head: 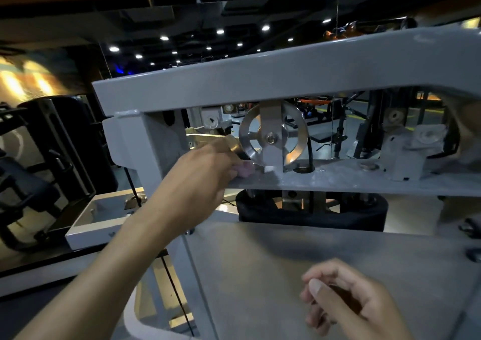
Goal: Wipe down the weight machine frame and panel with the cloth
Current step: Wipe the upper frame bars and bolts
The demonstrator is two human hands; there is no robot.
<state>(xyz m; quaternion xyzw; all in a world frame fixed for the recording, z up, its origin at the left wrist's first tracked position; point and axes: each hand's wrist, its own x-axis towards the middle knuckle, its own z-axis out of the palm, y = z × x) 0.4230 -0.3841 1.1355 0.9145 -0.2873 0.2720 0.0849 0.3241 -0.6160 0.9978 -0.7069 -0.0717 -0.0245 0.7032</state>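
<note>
Right hand [341, 298] loosely curled, empty — left hand [197, 181] pinching pink cloth [246, 169] at its fingertips, on the frame ledge [338, 178].

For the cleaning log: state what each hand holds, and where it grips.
Left hand grips the pinkish cloth; only one end shows. Right hand holds nothing.

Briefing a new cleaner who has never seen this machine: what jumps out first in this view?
The shiny metal pulley wheel stands out at centre, between the grey frame's top beam and lower shelf. Just left of it, the left hand presses a pinkish cloth onto that shelf. The right hand hangs loosely curled before the panel below.
</note>
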